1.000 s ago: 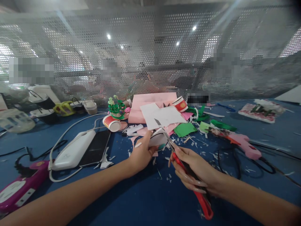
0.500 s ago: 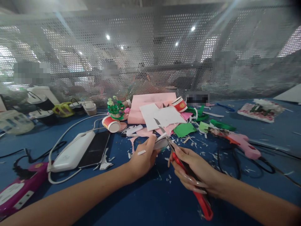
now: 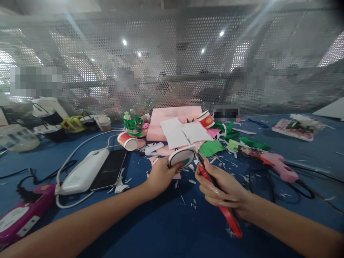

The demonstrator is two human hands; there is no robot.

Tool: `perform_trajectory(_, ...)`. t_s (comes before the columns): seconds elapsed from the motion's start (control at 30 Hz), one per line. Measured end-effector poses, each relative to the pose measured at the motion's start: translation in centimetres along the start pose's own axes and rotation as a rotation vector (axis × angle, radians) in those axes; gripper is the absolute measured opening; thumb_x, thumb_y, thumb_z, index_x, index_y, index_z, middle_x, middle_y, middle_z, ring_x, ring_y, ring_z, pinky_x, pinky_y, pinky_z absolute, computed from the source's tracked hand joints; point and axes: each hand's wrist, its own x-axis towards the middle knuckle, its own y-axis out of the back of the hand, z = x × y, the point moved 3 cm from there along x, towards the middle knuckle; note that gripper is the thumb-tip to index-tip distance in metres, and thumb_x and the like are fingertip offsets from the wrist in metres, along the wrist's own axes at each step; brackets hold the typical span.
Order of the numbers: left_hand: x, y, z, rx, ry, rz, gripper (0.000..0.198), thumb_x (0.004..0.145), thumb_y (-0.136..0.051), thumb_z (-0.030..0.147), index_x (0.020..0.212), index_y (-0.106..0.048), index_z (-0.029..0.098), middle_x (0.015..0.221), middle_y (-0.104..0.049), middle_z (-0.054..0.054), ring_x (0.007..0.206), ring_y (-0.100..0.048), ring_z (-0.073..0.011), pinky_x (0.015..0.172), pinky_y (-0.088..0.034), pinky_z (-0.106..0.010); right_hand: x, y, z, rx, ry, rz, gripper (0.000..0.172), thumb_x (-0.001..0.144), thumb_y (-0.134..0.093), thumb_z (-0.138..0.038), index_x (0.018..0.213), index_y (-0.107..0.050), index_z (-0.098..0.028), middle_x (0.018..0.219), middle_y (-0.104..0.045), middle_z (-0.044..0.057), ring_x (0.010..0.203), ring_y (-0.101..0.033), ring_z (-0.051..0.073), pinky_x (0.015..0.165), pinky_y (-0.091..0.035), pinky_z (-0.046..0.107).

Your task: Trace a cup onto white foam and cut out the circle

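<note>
Bkgd: perforated metal screen [image 3: 172, 36] w/ ceiling lights showing thru it, blue table [image 3: 161, 229] below, messy in the mid.

Our L hand [image 3: 162, 177] has thumb & fingers pinched on a white disc [image 3: 180, 154], gripping its lower-L side; disc is tilted up, black line round the rim, teal patch nr the bottom R. It's held above the table, approx. centre. Our R hand [image 3: 225, 186] is wrapped round red-handled scissors [image 3: 228, 216], handles pointing down & R, blades up at the disc's R edge; can't tell how wide the blades are parted.

Just past the hands we've got white scraps [image 3: 192, 181] strewn abt, green paper [image 3: 212, 147] to the R, white sheets [image 3: 172, 132] overlapping on a pink sheet [image 3: 158, 120]. One red-&-white cup [image 3: 127, 141] lies on its side L of these, nr a green curled-paper plant [image 3: 133, 124]; a 2nd red cup [image 3: 206, 119] is tipped by the sheets' R end.

Further out L: black phone [image 3: 110, 168] next to a white power bank [image 3: 84, 175], then a purple power strip [image 3: 27, 211]. Out R: pink glue gun [image 3: 279, 165] w/ dark cord, blue scissors [image 3: 258, 123] behind.
</note>
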Motion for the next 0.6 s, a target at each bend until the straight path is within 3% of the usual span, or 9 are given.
perform_trajectory(0.27, 0.12, 0.01, -0.21, -0.232, 0.074, 0.025, 0.024, 0.072, -0.059, 0.025, 0.093, -0.062, 0.015, 0.082, -0.07, -0.003, 0.072, -0.065, -0.0171, 0.067, -0.055, -0.031, -0.12, 0.16, 0.29, -0.028, 0.026, 0.053, 0.046, 0.089, -0.031, -0.048, 0.069, -0.055, -0.014, 0.034, -0.038, -0.009, 0.021, -0.016, 0.002, 0.022, -0.02, 0.012)
perform_trajectory(0.6, 0.32, 0.02, -0.7, -0.35, 0.265, 0.053, 0.02, 0.068, -0.063, 0.025, 0.084, -0.06, 0.014, 0.064, -0.066, -0.001, 0.06, -0.066, -0.017, 0.048, -0.054, -0.025, 0.18, 0.64, 0.54, -0.034, 0.006, 0.1, 0.041, 0.087, -0.036, -0.049, 0.072, -0.053, -0.014, 0.036, -0.04, -0.008, 0.021, -0.016, 0.001, 0.021, -0.022, 0.011)
